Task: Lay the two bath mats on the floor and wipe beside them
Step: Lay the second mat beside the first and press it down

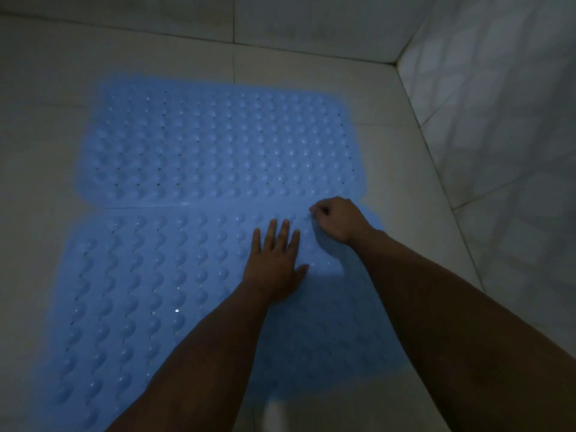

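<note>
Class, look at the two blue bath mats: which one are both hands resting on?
The near mat, closest to the camera. The left hand presses flat on it; the right hand pinches its far edge. The far mat lies untouched.

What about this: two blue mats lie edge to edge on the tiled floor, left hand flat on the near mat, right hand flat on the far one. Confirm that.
One detail is wrong. The right hand is not flat: its fingers are curled, pinching the near mat at its far edge. Two blue mats on the tiled floor, far mat included, and the left hand lying flat: correct, per the head view.
</note>
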{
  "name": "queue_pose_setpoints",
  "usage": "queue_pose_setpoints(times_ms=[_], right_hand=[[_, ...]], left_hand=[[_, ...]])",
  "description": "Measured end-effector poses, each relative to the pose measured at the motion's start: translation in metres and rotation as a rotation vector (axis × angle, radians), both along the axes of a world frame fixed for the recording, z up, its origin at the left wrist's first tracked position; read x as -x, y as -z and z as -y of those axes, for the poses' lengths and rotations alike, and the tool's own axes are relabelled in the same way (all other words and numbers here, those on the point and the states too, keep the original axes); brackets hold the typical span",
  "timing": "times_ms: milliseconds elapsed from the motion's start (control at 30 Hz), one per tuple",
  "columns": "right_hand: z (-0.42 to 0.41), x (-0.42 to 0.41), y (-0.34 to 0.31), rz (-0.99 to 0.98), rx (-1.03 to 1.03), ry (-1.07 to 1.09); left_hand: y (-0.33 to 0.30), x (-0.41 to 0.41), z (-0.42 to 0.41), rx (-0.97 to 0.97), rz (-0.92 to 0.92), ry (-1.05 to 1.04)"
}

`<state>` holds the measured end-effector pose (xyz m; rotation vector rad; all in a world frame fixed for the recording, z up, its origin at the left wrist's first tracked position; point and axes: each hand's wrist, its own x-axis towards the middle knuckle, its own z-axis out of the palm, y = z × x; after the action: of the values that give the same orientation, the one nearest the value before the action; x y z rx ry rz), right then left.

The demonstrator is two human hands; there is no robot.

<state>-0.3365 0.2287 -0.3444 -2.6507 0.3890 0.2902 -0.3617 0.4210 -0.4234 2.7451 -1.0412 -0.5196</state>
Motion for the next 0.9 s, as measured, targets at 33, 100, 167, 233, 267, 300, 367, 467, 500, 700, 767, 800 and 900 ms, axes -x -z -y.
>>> queue_pose_setpoints(times_ms=[33, 100, 167, 233, 267, 300, 367, 467, 500, 700, 767, 800, 900], right_hand=[[0.001, -0.001, 0.0, 0.057, 0.0, 0.007], [0.001, 0.001, 0.007, 0.18, -0.01, 0.009], [0.003, 0.005, 0.02, 0.283, 0.005, -0.01], [0.005, 0.006, 0.034, 0.341, -0.012, 0.001], [0.008, 0.007, 0.04, 0.364, -0.028, 0.022], [0.009, 0.009, 0.045, 0.379, -0.042, 0.046], [0.011, 0.016, 0.051, 0.405, -0.04, 0.075], [0.008, 0.025, 0.049, 0.405, -0.067, 0.085], [0.006, 0.025, 0.047, 0.39, -0.073, 0.081], [-0.026, 0.017, 0.012, 0.187, -0.062, 0.098], [-0.047, 0.021, 0.012, 0.156, -0.027, 0.085], [-0.06, 0.026, 0.015, 0.161, -0.014, 0.076], [-0.11, 0.049, 0.044, 0.144, -0.006, 0.017]], left_hand=[[0.005, 0.005, 0.002, 0.0, 0.013, 0.006], [0.015, 0.012, 0.002, 0.042, 0.07, -0.01], [0.021, 0.016, -0.001, 0.079, 0.125, -0.018], [0.025, 0.014, -0.001, 0.097, 0.168, -0.029], [0.023, 0.012, 0.001, 0.103, 0.169, -0.033], [0.023, 0.012, 0.001, 0.105, 0.165, -0.034], [0.025, 0.015, 0.0, 0.113, 0.16, -0.034], [0.02, 0.013, 0.0, 0.087, 0.073, -0.024], [0.019, 0.011, 0.002, 0.06, 0.026, -0.028], [-0.041, -0.04, -0.005, 0.072, -0.143, -0.01], [-0.045, -0.045, -0.027, 0.187, 0.018, -0.11], [-0.043, -0.044, -0.04, 0.214, 0.055, -0.152], [-0.033, -0.042, -0.078, 0.206, 0.119, -0.245]])
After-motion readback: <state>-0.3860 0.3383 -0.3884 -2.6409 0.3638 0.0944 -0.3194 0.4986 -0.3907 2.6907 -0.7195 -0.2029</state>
